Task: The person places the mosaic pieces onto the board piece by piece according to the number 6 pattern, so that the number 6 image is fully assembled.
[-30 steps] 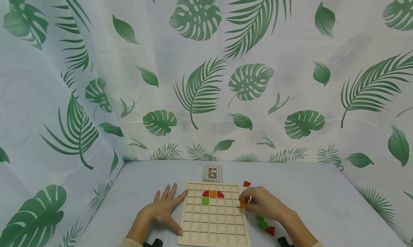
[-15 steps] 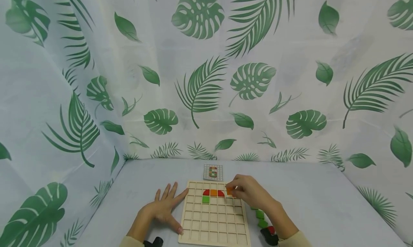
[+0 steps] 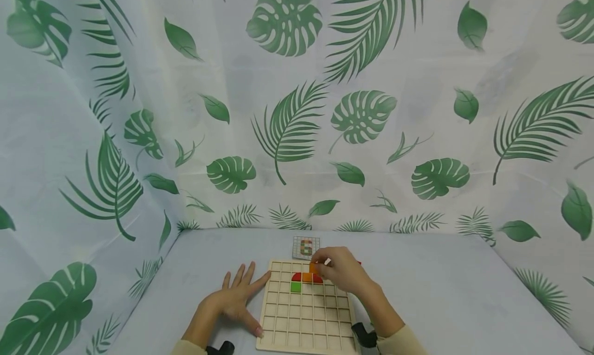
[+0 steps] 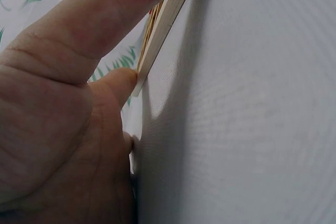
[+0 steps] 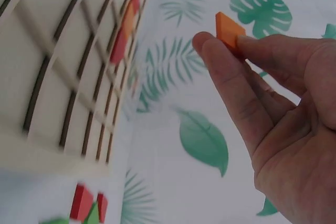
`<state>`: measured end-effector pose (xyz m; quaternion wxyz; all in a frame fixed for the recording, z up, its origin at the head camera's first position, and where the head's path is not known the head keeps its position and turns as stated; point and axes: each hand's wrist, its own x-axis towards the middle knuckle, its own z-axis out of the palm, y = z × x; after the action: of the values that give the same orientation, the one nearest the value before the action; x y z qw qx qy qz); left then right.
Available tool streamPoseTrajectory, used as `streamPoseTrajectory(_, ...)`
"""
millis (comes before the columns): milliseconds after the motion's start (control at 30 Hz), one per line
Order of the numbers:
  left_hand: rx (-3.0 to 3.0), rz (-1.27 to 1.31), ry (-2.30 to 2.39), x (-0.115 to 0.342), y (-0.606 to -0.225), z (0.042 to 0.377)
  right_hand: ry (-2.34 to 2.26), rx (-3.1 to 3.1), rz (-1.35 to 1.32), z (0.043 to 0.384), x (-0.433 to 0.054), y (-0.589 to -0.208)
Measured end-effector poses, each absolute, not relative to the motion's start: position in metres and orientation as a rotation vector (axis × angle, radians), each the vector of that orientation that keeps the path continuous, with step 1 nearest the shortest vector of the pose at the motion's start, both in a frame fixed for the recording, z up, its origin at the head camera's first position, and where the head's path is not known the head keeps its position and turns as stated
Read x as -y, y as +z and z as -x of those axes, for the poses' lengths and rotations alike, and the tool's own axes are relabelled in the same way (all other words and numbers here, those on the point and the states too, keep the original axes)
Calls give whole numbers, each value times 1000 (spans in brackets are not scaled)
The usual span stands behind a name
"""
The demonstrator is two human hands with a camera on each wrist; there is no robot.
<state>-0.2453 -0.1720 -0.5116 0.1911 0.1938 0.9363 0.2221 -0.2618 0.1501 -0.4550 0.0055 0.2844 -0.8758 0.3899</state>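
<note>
In the head view, a wooden grid board [image 3: 297, 321] lies on the table. Set in its upper cells are a red quarter-round tile [image 3: 297, 277], an orange square tile [image 3: 307, 277], another red quarter-round tile [image 3: 317, 279] and, below the left one, a green square tile [image 3: 295, 287]. My right hand [image 3: 342, 268] pinches a second orange square tile [image 5: 229, 32] between thumb and fingers, raised above the board's upper part. With fingers spread, my left hand [image 3: 234, 299] touches the board's left edge with thumb and index finger.
A small pattern card [image 3: 301, 246] showing a coloured 6 lies behind the board. Loose red pieces [image 5: 81, 201] and green pieces [image 5: 93, 213] lie beside the board, mostly hidden by my right arm in the head view. Leaf-print cloth walls stand behind and at the sides.
My right hand has carried the orange square tile from the board's right edge up and left, over the row of set tiles. My left hand has stayed in place.
</note>
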Motion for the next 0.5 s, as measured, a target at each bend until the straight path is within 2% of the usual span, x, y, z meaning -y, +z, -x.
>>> streamPoseTrajectory(300,-2632,-550,604,173,-513,246,1181,2755,-849,262,-124,-453)
streamPoseTrajectory(500,-2631,-548,609,173,-514,247,1244,2779,-911,263,-118,-463)
